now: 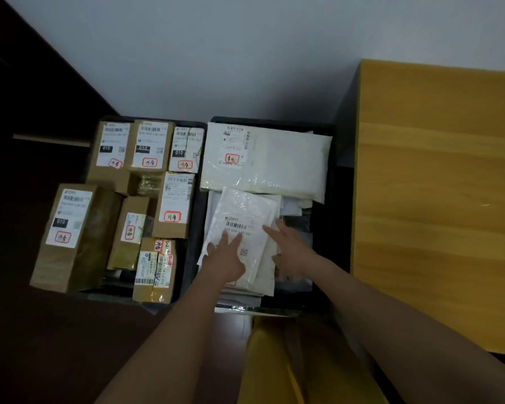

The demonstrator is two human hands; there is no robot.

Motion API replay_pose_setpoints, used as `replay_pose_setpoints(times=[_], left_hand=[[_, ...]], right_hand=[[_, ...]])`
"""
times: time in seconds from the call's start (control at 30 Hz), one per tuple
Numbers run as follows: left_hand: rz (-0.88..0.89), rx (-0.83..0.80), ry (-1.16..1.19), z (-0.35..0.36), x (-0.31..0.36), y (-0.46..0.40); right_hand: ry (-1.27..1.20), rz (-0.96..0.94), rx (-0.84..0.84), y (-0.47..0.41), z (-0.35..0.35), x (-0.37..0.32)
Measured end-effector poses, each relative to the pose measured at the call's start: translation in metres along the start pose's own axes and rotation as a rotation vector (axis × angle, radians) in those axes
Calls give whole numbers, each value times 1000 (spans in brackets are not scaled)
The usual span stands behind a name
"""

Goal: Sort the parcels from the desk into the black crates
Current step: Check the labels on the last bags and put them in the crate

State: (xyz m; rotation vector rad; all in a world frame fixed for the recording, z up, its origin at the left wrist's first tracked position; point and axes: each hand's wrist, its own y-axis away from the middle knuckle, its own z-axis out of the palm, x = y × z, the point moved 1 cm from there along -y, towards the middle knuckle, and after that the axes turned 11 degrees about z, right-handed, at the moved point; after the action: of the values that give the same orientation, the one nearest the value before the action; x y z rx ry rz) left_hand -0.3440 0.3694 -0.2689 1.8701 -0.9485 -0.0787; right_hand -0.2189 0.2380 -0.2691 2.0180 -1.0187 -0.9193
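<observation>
Filling the right of the view is the wooden desk (438, 199), its top a smooth yellow grain. Beside it on the dark floor sit two black crates side by side. Left crate (190, 228): packed with brown cardboard boxes (111, 158), upright rectangles, white labels reading "010" with red-ringed handwriting. Right crate (337, 199): soft white plastic mailers, and a big glossy one (274, 164) lies crosswise at the far end. Nearer, on top of the stack, lies the smaller white mailer (242, 228), crinkly plastic, long axis running away from the person and tilted slightly right, barcode label reading "010-010 L30-551". Left hand (225, 258) lies flat on its near edge, fingers spread and straight. Right hand (289, 246) rests at its right edge, fingers extended, gripping nothing.
</observation>
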Motion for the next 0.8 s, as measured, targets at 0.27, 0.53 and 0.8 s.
replay_pose_setpoints(times=[0.27, 0.53, 0.8], left_hand=[[172, 212, -161, -69, 95, 25], [406, 385, -399, -83, 248, 35], [567, 360, -497, -12, 429, 37]], right_hand=[[-3, 5, 380, 72, -83, 22], [-9, 170, 616, 154, -145, 125], [-116, 352, 757, 234, -164, 299]])
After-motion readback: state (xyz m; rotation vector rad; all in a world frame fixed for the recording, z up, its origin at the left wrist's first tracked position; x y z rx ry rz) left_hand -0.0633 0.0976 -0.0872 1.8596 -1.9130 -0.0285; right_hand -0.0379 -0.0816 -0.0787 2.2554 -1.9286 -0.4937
